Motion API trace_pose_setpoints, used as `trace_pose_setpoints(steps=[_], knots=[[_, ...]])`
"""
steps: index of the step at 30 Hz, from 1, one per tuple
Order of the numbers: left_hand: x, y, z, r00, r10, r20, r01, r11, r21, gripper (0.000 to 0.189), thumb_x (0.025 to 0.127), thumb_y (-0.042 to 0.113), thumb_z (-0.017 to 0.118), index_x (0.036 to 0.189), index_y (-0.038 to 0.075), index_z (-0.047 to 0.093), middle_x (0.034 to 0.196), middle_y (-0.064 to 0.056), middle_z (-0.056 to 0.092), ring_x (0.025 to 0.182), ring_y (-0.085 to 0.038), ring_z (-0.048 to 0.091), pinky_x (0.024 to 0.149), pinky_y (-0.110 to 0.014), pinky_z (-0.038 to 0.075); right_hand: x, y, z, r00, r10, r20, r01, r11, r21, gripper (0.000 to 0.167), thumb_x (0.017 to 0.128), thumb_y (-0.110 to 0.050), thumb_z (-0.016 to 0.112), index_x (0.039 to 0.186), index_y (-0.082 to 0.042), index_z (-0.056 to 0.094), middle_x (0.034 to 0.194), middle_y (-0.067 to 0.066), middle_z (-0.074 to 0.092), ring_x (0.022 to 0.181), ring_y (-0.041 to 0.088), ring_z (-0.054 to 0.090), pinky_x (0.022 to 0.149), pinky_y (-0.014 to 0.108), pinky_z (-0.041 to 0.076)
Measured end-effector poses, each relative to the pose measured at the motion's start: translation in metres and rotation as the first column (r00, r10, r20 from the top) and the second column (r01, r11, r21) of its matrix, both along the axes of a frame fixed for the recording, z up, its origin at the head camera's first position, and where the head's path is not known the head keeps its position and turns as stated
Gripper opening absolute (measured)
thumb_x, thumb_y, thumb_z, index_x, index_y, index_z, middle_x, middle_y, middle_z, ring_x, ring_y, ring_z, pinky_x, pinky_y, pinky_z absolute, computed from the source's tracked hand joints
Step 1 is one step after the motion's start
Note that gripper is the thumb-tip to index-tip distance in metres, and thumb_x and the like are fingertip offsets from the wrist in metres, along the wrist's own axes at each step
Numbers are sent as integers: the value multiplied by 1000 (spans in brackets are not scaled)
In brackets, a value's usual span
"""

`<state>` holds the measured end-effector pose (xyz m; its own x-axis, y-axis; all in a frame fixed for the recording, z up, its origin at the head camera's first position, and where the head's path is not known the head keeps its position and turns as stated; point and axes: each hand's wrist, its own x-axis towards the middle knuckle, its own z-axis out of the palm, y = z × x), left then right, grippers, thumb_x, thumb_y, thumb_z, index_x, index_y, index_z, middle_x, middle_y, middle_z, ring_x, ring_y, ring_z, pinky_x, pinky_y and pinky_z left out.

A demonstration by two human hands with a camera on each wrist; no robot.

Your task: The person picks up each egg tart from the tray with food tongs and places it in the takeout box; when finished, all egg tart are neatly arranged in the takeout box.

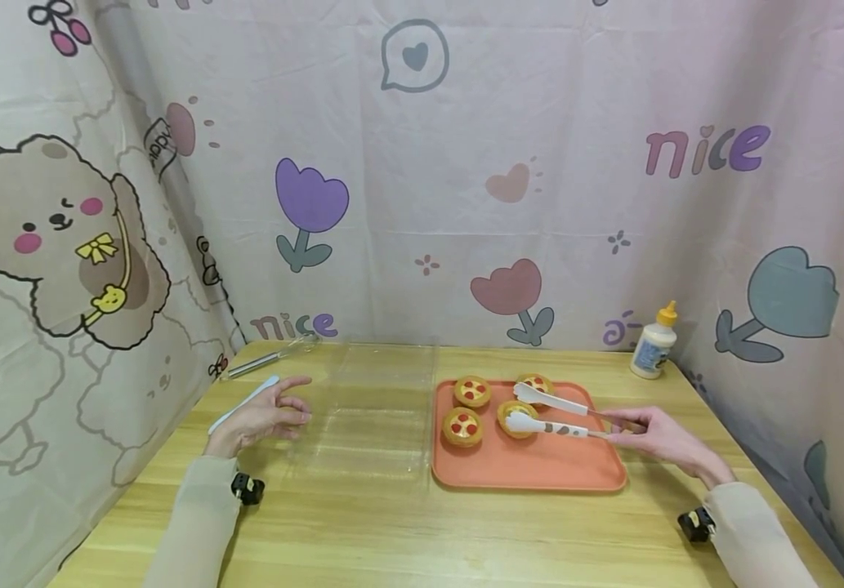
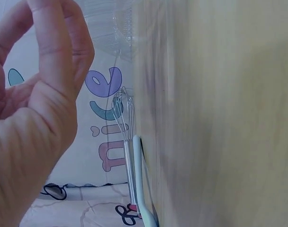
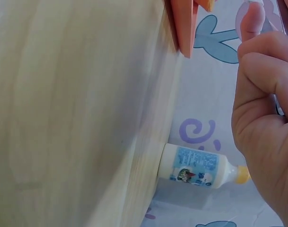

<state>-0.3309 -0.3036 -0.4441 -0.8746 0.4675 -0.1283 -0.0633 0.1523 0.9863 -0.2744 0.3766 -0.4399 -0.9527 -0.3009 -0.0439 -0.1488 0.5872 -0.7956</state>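
My right hand (image 1: 660,441) grips a pair of tongs with white tips (image 1: 569,403) and brownish handles. The tongs reach leftward over an orange tray (image 1: 532,472), their two arms spread apart. On the tray stand several small tarts with red dots, among them a front left tart (image 1: 462,427) and one under the lower tong tip (image 1: 515,408); whether the tip touches it I cannot tell. My left hand (image 1: 263,415) hovers with relaxed, loosely bent fingers and nothing in it. Beside it lies a clear plastic container (image 1: 377,445), its lid part folded back.
A whisk (image 1: 254,364) lies at the back left, near a pale blue handled tool (image 2: 139,179) partly behind my left hand. A white bottle with a yellow cap (image 1: 654,347) stands at the back right. Printed curtains hang behind the wooden table (image 1: 422,539).
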Motion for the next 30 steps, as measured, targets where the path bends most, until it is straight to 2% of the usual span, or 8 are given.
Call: trace_pose_setpoints(steps=[4, 14, 22, 30], knots=[[0, 0, -1, 1000, -4, 3, 4, 1000, 4, 87, 91, 1, 65, 156, 6, 8, 101, -4, 63, 84, -22, 68, 73, -38, 62, -2, -1, 0, 1000, 15, 9, -15, 1000, 3, 57, 91, -27, 71, 137, 2, 54, 104, 13, 60, 75, 7, 51, 54, 23, 44], [0, -2, -1, 999, -30, -11, 30, 999, 13, 84, 92, 1, 64, 156, 6, 9, 101, -4, 63, 84, -21, 68, 74, -39, 62, -6, -3, 1, 999, 23, 27, -23, 999, 27, 58, 90, -29, 72, 137, 0, 55, 103, 11, 60, 77, 8, 51, 54, 20, 42], [1, -2, -2, 1000, -17, -21, 17, 1000, -5, 84, 92, 3, 66, 155, 5, 10, 102, -5, 62, 86, -24, 68, 72, -38, 62, -9, -2, 1, 999, 26, 40, -28, 998, 53, 59, 88, -31, 73, 136, -1, 56, 101, 10, 60, 72, 10, 47, 53, 21, 40], [2, 2, -1, 1000, -7, -27, 6, 999, -40, 82, 92, 5, 66, 155, 5, 15, 105, -8, 61, 89, -27, 67, 79, -45, 61, -5, -2, -1, 998, 53, 27, -54, 997, 61, 57, 88, -29, 73, 136, -1, 57, 95, 9, 59, 70, 7, 46, 52, 21, 39]])
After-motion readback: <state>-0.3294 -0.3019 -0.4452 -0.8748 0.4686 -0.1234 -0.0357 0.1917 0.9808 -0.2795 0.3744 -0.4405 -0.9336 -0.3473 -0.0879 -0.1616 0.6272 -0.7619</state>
